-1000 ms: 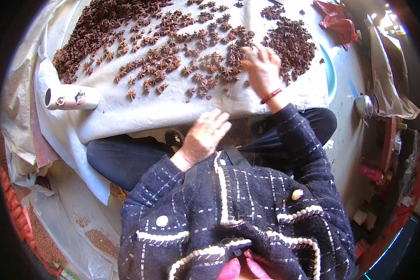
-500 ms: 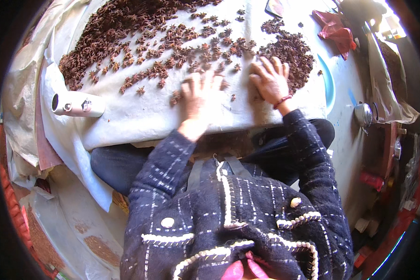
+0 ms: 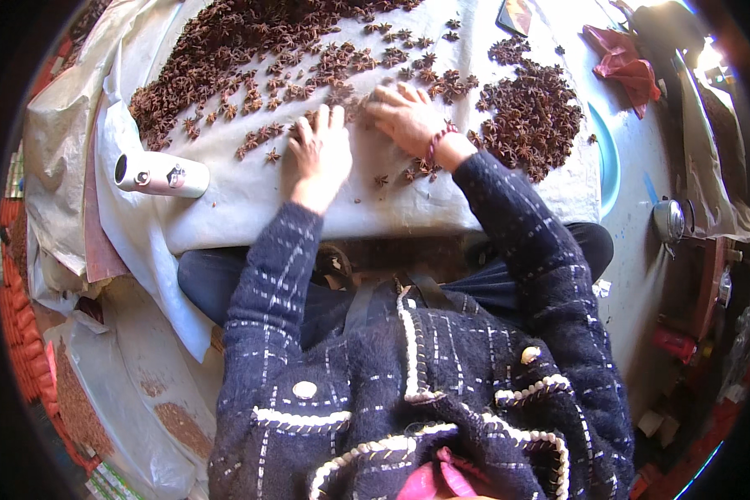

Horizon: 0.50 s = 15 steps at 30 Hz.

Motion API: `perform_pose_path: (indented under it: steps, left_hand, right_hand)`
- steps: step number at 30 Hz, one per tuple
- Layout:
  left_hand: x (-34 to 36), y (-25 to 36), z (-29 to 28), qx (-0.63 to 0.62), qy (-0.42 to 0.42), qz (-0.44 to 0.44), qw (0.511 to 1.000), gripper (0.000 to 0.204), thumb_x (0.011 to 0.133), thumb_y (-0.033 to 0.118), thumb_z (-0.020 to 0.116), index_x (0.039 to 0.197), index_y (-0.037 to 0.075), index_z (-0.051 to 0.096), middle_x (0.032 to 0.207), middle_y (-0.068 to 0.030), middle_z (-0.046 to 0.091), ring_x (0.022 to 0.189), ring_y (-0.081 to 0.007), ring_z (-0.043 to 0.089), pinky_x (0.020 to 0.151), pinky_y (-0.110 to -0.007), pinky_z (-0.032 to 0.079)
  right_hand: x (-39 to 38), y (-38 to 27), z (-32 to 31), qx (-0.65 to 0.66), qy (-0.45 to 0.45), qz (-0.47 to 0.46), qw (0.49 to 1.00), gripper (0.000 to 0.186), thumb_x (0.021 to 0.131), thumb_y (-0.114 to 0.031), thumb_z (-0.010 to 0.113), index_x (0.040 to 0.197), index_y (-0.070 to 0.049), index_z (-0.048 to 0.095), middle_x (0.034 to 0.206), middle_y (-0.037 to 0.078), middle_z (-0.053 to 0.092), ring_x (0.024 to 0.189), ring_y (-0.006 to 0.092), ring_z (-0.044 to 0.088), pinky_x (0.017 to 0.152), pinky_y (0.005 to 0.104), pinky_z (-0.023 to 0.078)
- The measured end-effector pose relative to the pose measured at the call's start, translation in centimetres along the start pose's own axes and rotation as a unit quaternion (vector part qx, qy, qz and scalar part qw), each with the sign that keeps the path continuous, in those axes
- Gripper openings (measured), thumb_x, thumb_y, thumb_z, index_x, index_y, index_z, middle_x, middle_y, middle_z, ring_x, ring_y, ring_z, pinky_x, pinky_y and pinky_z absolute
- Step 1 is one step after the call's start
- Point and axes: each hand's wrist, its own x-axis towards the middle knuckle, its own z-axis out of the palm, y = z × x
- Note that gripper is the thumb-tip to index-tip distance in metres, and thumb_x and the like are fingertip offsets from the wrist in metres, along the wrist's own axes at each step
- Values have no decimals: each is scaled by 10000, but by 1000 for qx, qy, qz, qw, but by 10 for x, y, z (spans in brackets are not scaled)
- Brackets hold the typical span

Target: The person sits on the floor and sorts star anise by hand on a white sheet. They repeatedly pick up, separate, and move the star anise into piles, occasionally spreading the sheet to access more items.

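Note:
Brown star anise covers much of a white cloth (image 3: 258, 212) in front of me, with a large heap (image 3: 233, 42) at the far left and a smaller pile (image 3: 529, 121) at the right. My left hand (image 3: 321, 154) lies palm down with spread fingers, its tips at the near edge of the scattered star anise (image 3: 337, 62). My right hand (image 3: 410, 123) is just to its right, also palm down, fingers stretched over the cloth and partly blurred. I make out nothing gripped in either hand. A few loose pieces (image 3: 421, 169) rest beneath the right wrist.
A white cylindrical can (image 3: 165, 174) lies on its side at the cloth's left. A flat card-like piece (image 3: 515, 17) is at the far edge. Beyond the right side are a light-blue basin's rim (image 3: 610, 162), a red plastic bag (image 3: 625, 67) and a metal lidded container (image 3: 668, 220).
My right hand has moved left from the right pile to beside my left hand. The left hand has shifted slightly left and away from me. The whole view has shifted a little.

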Motion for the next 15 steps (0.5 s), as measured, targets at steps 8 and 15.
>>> perform_pose_path:
  steps: [8,15]
  left_hand:
    - [-101,5,5,-79,129,120,981,380,890,145,538,1262,77,571,1418,-125,456,1315,-389,380,1053,-607,282]
    - [0,0,-3,-76,101,90,988,486,937,193,463,1412,104,408,1487,-103,382,1382,-366,299,1100,-612,230]
  right_hand:
    - [-82,47,-15,-57,156,63,984,259,890,-125,587,1143,-106,639,1186,107,628,1193,298,519,1014,445,388]
    - [-22,84,5,13,81,111,990,336,955,-318,500,1245,-177,594,1352,81,534,1285,378,433,1081,540,305]
